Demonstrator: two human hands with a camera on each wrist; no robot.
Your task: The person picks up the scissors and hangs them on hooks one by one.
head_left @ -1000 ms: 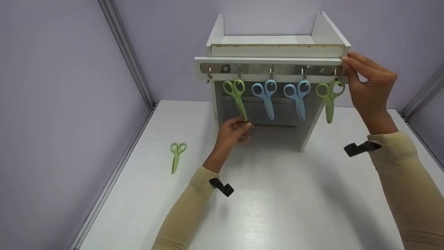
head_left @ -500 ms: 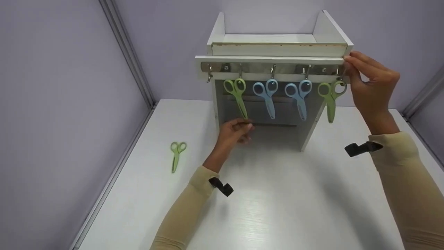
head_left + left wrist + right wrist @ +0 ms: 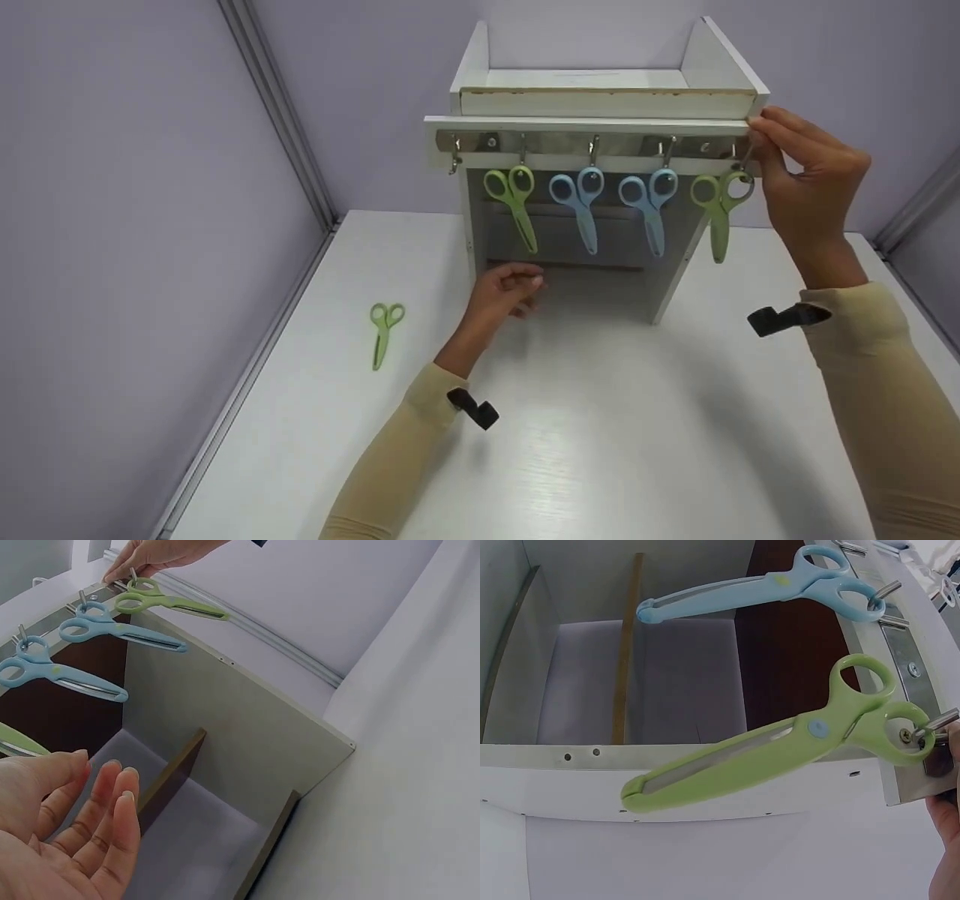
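- Four scissors hang on the rack: green scissors, two blue, and green end pair.
- Left hand beneath, fingers relaxed, grasping nothing.
- Right hand fingers pinch the rack's end by the last hook.
- Judged outstanding: leftmost hook bare; loose scissors on bench.

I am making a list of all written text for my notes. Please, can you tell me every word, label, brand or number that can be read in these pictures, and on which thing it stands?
None: no readable text on the white shelf unit, the metal hook rail, the hanging green scissors, the blue scissors, or the green scissors on the table.
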